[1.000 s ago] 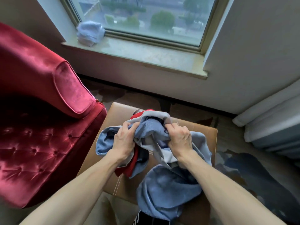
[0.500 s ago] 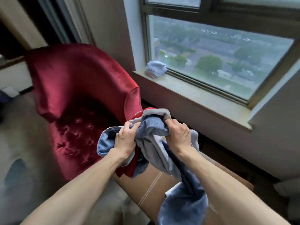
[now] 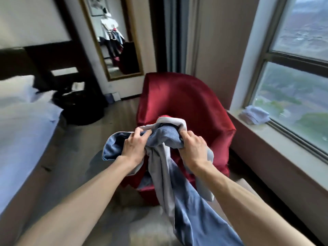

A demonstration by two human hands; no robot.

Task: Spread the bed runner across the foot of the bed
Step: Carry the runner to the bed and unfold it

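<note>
The bed runner [image 3: 177,189] is a bunched blue, grey and red cloth held up in front of me, its long end hanging down toward the lower right. My left hand [image 3: 134,148] grips its left bunch and my right hand [image 3: 194,150] grips the right bunch, the two hands close together. The bed [image 3: 23,132] with white sheets lies at the left edge, apart from the runner.
A red velvet armchair [image 3: 182,103] stands right behind the runner. A window sill [image 3: 276,139] at the right carries a folded pale cloth [image 3: 254,114]. A dark bag [image 3: 79,107] sits on the floor by the bed, below a gold-framed mirror [image 3: 113,38].
The view has swung left from the window and brown box toward the armchair, mirror and bed. Both hands have kept their grip, and the runner has come up off the box.
</note>
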